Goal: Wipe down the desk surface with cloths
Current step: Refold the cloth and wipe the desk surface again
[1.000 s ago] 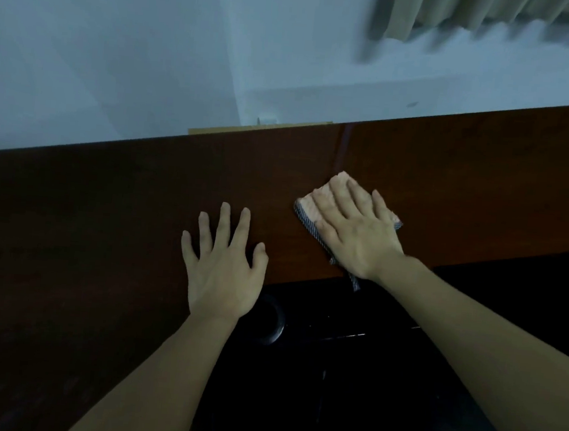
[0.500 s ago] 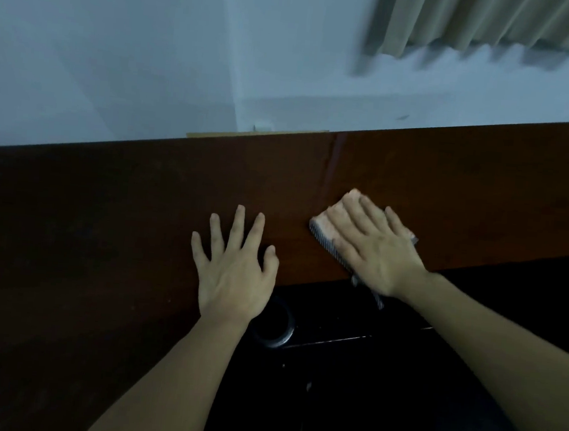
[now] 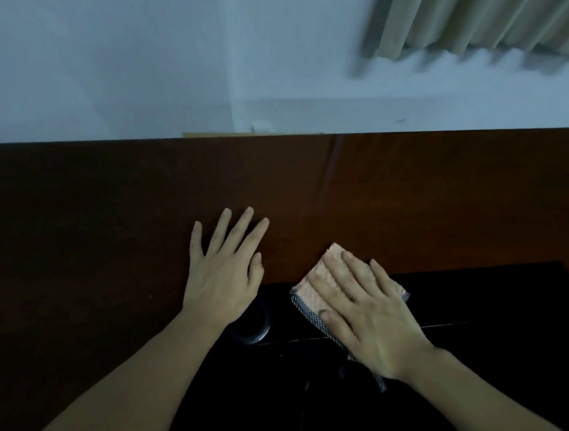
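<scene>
Dark desk: right hand presses unlabelled cloth flat.

The right hand has drawn the cloth back toward the person, off the brown strip of the desk and onto its near black part. A second ago the cloth lay wholly on the brown; now only its far corner reaches it, the rest lying across the edge of the black surface, nearer the round black grommet.
</scene>
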Available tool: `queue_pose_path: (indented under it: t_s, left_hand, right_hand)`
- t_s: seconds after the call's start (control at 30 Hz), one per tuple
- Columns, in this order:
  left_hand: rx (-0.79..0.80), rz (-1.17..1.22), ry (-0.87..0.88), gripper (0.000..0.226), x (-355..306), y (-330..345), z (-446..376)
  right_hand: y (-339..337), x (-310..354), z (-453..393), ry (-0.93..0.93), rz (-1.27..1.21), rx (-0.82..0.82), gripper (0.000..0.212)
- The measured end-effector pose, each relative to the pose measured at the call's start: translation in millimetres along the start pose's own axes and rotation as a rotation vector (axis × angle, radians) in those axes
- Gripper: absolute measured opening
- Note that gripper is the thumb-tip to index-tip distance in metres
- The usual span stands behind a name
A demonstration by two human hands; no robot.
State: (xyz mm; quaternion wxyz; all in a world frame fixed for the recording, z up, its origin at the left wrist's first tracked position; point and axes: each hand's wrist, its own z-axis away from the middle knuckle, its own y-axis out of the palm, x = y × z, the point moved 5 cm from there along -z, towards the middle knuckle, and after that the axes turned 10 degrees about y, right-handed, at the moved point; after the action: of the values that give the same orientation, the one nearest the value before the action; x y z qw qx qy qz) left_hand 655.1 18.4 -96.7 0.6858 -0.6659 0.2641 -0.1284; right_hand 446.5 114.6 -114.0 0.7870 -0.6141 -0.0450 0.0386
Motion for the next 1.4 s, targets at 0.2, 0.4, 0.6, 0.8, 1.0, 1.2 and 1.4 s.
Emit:
queue_pose_path:
  t_s: [0.2,0.4,0.6,0.8,1.0,1.2,1.4]
  left_hand:
    - [0.103,-0.053,0.012,0.059,-3,3,-7]
    - [0.130,0.117,-0.121,0.054,-23,-2,-19]
    - [0.126,0.130,-0.128,0.055,-58,13,-42]
    - [0.167,0.084,-0.143,0.057,-67,23,-47]
    - [0.136,0.105,-0.145,0.058,-69,21,-47]
    - [0.177,0.113,-0.171,0.056,-66,21,-48]
    - [0.149,0.087,-0.176,0.059,-68,20,-46]
  right_hand:
    - [-22,-47,-68,0.133,-0.020,-0.009,0.066]
    - [-27,-59,-88,0.175,-0.031,0.061,0.068]
    - [-5,-53,-11,-0.059,-0.002,-0.029,0.057]
    - [-17,-85,-50,-0.030,-0.039,0.001,0.062]
    - [-35,-114,-115,0.110,-0.050,0.059,0.062]
    - [-19,-91,-44,-0.095,-0.011,-0.005,0.063]
    - [-8,-102,-20,-0.262,-0.030,0.048,0.059]
